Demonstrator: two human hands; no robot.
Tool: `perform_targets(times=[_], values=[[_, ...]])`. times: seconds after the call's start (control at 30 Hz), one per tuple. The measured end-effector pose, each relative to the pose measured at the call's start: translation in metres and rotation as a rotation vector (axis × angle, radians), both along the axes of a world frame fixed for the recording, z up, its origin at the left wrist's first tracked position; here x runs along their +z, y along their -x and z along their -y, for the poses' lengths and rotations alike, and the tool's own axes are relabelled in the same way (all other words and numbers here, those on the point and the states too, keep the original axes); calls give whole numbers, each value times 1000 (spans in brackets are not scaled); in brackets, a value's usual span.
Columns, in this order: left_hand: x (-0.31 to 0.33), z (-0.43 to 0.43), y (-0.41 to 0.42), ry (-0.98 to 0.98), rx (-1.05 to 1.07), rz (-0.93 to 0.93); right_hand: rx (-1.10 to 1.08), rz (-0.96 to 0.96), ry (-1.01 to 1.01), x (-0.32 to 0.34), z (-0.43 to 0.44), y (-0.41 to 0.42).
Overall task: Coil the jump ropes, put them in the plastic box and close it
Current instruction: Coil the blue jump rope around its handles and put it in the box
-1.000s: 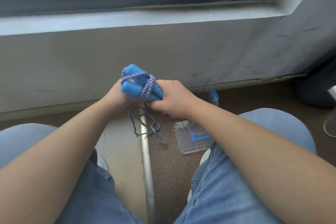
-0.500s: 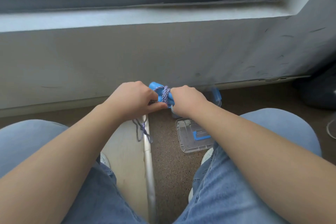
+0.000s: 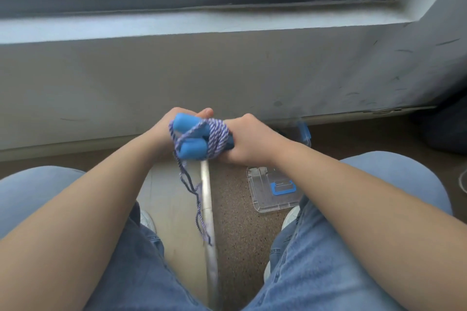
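Note:
A jump rope with two blue foam handles (image 3: pixel 192 139) and a purple-and-white cord is held above my knees. The cord (image 3: pixel 217 136) is wound several turns round both handles, and a loose end (image 3: pixel 195 197) hangs down. My left hand (image 3: pixel 174 131) holds the bundle from behind on the left. My right hand (image 3: pixel 249 141) grips the handles' right ends. On the floor under my right forearm lies the clear plastic lid (image 3: pixel 267 192) with a blue latch. The clear box (image 3: pixel 304 134) with a blue clip shows just past my right hand, mostly hidden.
A grey wall (image 3: pixel 227 78) and window sill rise straight ahead. A metal floor strip (image 3: pixel 209 222) runs between my jean-clad knees, with pale floor on its left and speckled brown floor on its right. A dark bag (image 3: pixel 447 131) sits at the far right.
The bundle has been turned so the handle ends face me again. More turns of cord lie round the handles, and the hanging end now drops straight down.

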State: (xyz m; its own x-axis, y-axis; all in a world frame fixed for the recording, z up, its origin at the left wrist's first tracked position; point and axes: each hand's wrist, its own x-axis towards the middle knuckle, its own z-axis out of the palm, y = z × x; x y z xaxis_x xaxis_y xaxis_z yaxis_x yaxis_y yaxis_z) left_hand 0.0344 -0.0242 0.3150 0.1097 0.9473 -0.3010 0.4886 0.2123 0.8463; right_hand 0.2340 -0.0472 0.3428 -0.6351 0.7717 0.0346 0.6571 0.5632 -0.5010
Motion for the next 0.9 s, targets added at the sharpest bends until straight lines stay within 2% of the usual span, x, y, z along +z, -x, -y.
perform_targets(times=[0.1,0.17,0.3,0.37,0.43,0.57,0.67,0.8,0.9], values=[[-5,1,-3,-136,-20,-88,-225,-106,5,4,-8,-5],[-1,5,-14,-165,-59,-82,-351,-136,34,1,-14,-9],[2,14,-30,-179,-123,-151,-459,-103,37,-9,-23,-11],[7,19,-28,-285,-254,-327,-524,-25,37,-14,-28,-14],[7,20,-25,-445,-381,-526,-560,139,50,-17,-32,-19],[13,20,-21,-764,-476,-776,-404,441,59,-19,-25,-18],[19,13,-14,-858,-454,-817,-177,502,75,-14,-12,-9],[15,8,-9,-729,-367,-707,138,511,-15,-2,1,-1],[16,3,-6,-483,-219,-437,193,310,-2,3,5,-1]])
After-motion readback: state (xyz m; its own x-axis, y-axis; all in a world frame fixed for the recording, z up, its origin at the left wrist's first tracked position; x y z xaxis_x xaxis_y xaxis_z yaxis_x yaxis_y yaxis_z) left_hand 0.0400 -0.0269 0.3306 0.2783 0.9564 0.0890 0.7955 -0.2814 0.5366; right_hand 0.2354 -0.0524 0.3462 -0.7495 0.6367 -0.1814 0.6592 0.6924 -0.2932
